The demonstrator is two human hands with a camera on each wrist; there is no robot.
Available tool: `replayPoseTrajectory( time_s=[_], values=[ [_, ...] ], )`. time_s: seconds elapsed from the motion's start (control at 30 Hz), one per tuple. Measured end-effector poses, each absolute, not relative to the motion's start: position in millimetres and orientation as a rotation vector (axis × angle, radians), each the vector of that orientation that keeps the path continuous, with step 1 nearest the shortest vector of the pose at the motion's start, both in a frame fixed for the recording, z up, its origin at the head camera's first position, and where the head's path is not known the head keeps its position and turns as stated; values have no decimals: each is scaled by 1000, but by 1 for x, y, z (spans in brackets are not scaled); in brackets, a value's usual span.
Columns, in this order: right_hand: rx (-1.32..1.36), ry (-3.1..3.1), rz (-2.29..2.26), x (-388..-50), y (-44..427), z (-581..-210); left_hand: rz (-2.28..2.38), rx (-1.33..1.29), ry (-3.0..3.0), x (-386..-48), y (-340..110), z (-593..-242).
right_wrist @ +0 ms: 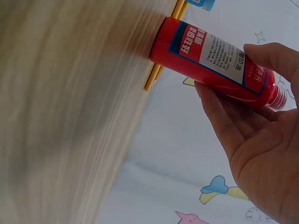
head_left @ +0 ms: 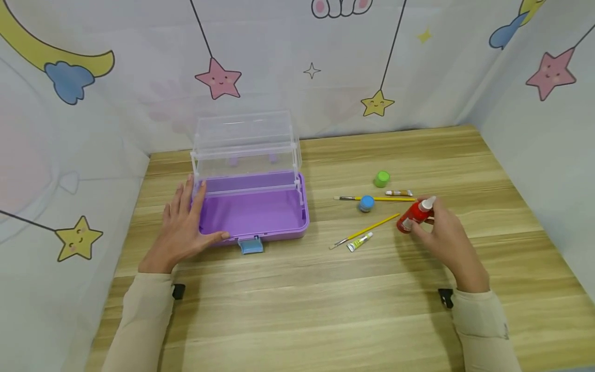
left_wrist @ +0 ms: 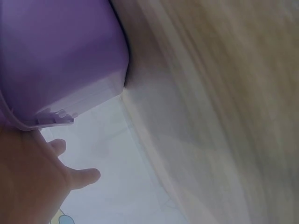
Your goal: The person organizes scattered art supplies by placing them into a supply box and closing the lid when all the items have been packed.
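A purple box (head_left: pixel 253 212) with its clear tiered lid raised stands at the left of the table. My left hand (head_left: pixel 178 227) rests on the box's left rim with fingers spread; in the left wrist view the hand (left_wrist: pixel 35 179) lies against the purple box (left_wrist: pixel 60 56). Farther right, my right hand (head_left: pixel 448 237) grips a red bottle (head_left: pixel 411 217) with a white nozzle. The right wrist view shows the bottle (right_wrist: pixel 210 60) between the thumb and fingers of the hand (right_wrist: pixel 266 140), its base at the tabletop.
Left of the bottle lie two yellow paintbrushes (head_left: pixel 374 226), a green-labelled tube (head_left: pixel 360 242) and a blue jar (head_left: pixel 366 203). A green jar (head_left: pixel 382 179) and a brown-labelled tube (head_left: pixel 398 193) are farther back. A patterned curtain (head_left: pixel 334 67) rises behind the wooden table (head_left: pixel 307 310).
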State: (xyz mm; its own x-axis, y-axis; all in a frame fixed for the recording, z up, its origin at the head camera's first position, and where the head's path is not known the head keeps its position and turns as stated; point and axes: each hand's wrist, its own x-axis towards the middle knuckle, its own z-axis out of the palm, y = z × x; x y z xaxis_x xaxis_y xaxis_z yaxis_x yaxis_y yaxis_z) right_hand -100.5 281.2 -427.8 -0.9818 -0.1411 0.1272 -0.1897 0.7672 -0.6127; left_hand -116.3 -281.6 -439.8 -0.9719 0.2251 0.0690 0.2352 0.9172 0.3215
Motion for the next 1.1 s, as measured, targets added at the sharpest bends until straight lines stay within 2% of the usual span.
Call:
replayPoseTrajectory(
  time_s=[0.47,1.1],
  values=[
    [244,-2910,1007,-101,285,-430,-560,-360,-3053,-117,-285,-440],
    [376,-2829,982,-107,281,-428,-596,-332,-3058,-113,-286,-441]
  ],
)
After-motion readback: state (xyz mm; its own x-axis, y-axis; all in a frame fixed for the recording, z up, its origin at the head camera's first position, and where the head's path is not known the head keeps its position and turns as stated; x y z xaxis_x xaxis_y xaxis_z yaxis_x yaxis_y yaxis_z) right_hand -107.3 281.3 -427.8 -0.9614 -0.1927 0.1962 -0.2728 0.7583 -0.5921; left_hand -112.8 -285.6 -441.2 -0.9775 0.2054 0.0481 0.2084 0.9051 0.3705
